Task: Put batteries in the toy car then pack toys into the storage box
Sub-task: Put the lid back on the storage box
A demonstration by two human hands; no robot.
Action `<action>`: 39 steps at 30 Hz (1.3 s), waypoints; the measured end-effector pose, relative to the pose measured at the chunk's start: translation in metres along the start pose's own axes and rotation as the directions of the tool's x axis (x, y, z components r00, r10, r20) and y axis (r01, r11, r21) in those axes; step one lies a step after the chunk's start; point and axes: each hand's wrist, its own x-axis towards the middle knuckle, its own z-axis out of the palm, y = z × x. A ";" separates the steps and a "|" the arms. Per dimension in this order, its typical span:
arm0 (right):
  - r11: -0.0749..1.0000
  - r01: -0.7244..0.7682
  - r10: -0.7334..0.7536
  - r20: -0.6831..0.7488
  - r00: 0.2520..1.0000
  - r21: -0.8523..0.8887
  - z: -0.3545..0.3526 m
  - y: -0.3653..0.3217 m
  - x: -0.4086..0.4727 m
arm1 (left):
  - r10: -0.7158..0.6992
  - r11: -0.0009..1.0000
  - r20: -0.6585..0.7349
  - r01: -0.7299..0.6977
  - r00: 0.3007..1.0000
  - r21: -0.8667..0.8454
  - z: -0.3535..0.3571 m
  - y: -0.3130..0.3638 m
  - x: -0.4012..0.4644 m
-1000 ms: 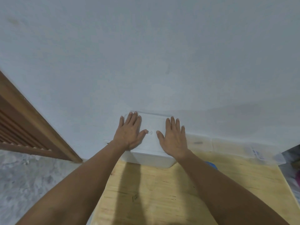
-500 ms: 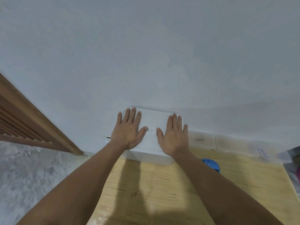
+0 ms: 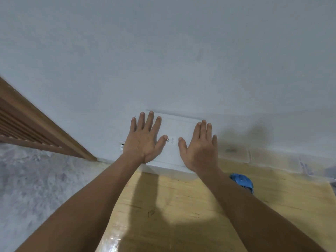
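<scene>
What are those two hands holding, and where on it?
Nothing is gripped. The left hand and the right hand lie flat, fingers straight and spread, on the lid of the white storage box against the wall.

Storage box lid under the fingers: smooth matt white plastic. Table below: glossy varnished wood.

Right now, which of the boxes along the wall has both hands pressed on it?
The opaque white storage box, leftmost; the translucent containers to its right are untouched.
</scene>
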 end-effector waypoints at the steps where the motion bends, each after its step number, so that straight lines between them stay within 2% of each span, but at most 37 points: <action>1: 1.000 -0.002 0.002 0.003 1.000 0.010 0.000 0.000 0.001 | 0.002 1.000 0.005 -0.002 1.000 -0.001 0.000 -0.001 0.001; 17: 0.999 -0.011 0.007 0.096 0.995 0.039 -0.005 0.001 0.002 | -0.007 1.000 -0.014 0.007 1.000 0.011 0.004 0.000 0.000; 28: 0.999 -0.018 0.016 0.095 0.995 0.027 -0.005 0.000 0.001 | -0.004 0.999 -0.005 0.004 1.000 0.044 0.001 0.001 -0.001; 31: 0.996 -0.017 0.004 0.145 0.989 0.084 -0.009 0.004 0.004 | -0.007 1.000 0.010 0.007 1.000 0.023 0.001 0.002 -0.001; 34: 0.982 -0.007 -0.032 0.201 0.979 0.191 -0.019 0.012 0.001 | 0.007 0.998 -0.048 -0.004 0.999 0.056 -0.005 0.004 -0.006; 37: 0.947 -0.024 -0.036 0.179 0.983 0.319 -0.033 0.022 -0.018 | 0.033 0.996 -0.083 -0.026 0.996 0.082 -0.015 0.016 -0.019; 39: 0.920 -0.059 -0.001 0.153 0.988 0.388 -0.040 0.034 -0.038 | 0.043 0.999 -0.097 -0.040 0.994 0.029 -0.015 0.028 -0.036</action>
